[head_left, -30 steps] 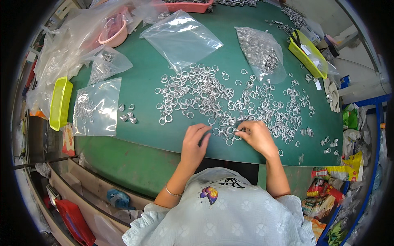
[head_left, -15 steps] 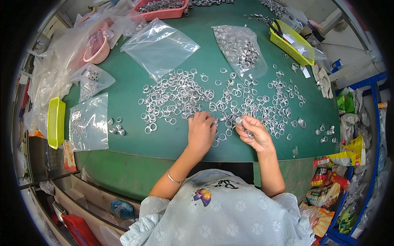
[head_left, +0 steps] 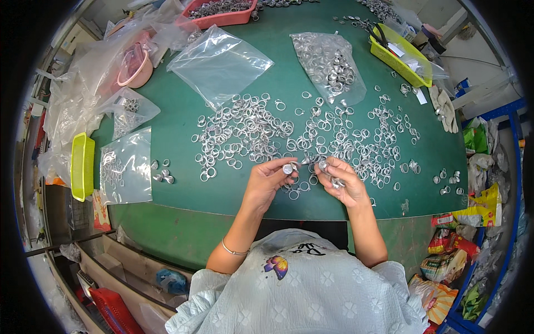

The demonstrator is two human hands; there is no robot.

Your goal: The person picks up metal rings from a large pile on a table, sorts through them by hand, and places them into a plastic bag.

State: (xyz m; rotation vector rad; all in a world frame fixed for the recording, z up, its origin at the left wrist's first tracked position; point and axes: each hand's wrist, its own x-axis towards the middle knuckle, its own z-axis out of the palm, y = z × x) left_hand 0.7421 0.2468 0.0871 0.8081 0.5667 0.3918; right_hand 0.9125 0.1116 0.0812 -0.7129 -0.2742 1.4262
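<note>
Between the thumb and fingers of my left hand (head_left: 262, 183) is a silver ring (head_left: 287, 168), its round flat top facing up. My right hand (head_left: 346, 183) is closed on several silver rings (head_left: 335, 181); one sticks out at the fingertips. Both hands are over the near part of the green table, a small gap apart. Just beyond them lies a wide spread of loose silver rings (head_left: 242, 131), thicker to the left and looser to the right. A few more rings (head_left: 295, 192) lie below and between my hands.
A clear bag of rings (head_left: 334, 72) and a flat clear bag (head_left: 217, 64) lie farther back on the green table (head_left: 183, 192). Yellow baskets (head_left: 82, 167) stand at both sides, with pink tubs (head_left: 135, 72) at the left and back. Small ring groups (head_left: 162, 173) lie near the sides.
My left hand has come up from the rings, turned over and drawn slightly left, now showing a ring in its fingers. My right hand keeps its rings, almost in place.
</note>
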